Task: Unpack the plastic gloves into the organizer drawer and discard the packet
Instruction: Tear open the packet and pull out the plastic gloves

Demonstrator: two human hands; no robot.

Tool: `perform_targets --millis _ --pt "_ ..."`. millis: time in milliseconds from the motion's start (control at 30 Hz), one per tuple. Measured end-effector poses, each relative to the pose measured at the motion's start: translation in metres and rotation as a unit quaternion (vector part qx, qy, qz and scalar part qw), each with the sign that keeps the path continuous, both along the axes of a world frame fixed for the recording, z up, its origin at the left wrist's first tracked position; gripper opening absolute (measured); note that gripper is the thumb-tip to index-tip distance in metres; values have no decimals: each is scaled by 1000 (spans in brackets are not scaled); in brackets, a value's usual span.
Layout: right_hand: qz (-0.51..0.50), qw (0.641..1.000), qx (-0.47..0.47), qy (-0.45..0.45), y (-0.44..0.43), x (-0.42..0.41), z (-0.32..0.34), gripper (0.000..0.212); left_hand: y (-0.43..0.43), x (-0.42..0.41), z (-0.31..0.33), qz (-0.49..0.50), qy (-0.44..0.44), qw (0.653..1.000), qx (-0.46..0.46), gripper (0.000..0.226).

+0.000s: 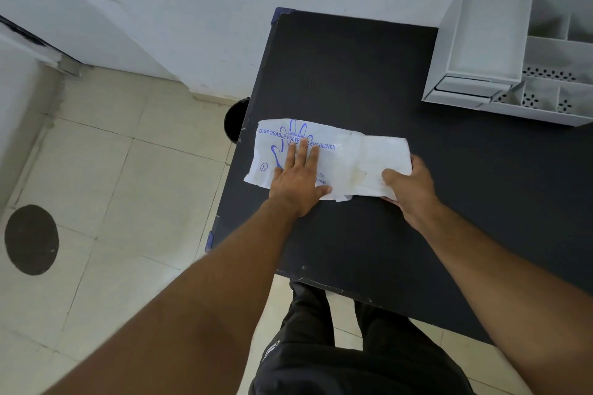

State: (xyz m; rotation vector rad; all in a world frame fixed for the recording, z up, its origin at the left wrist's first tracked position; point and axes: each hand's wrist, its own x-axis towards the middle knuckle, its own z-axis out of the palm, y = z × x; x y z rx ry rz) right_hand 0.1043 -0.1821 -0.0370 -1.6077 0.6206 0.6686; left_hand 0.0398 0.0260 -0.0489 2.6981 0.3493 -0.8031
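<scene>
A white packet of disposable polyethylene gloves [340, 154], printed with blue lettering and a blue hand outline, lies flat on the black table [353, 74]. My left hand [296, 181] presses flat on the packet's left half, fingers spread. At the packet's right end a wad of clear plastic gloves [390, 154] sticks out, and my right hand [409, 186] grips it, thumb on top. A white organizer [513, 48] with an open drawer and several compartments stands at the table's far right.
A black bin [236, 120] stands on the tiled floor just beyond the table's left edge, partly hidden by it. A dark round patch [31, 239] marks the floor at the left. White walls rise behind. My dark trousers show below the table's near edge.
</scene>
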Motion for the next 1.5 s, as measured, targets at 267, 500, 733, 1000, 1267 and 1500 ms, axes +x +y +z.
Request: perform_targets --millis 267,500,733,1000,1267,1500 --pt "16 999 -23 -17 2 5 3 7 -4 12 13 10 -52 997 -53 84" --pt "37 998 -46 -22 4 14 8 21 -12 14 10 -20 -25 999 -14 71" --pt "34 996 -63 -52 1 16 10 13 -15 22 15 -17 -10 1000 7 69" --pt "-31 999 -32 -20 -6 22 19 7 -20 30 24 -1 -37 999 -12 68" --pt "-235 962 139 -9 -17 34 62 25 -54 48 64 330 -138 881 -308 25" --pt "-293 932 198 -77 -27 45 110 24 -92 78 103 348 -60 846 -400 58"
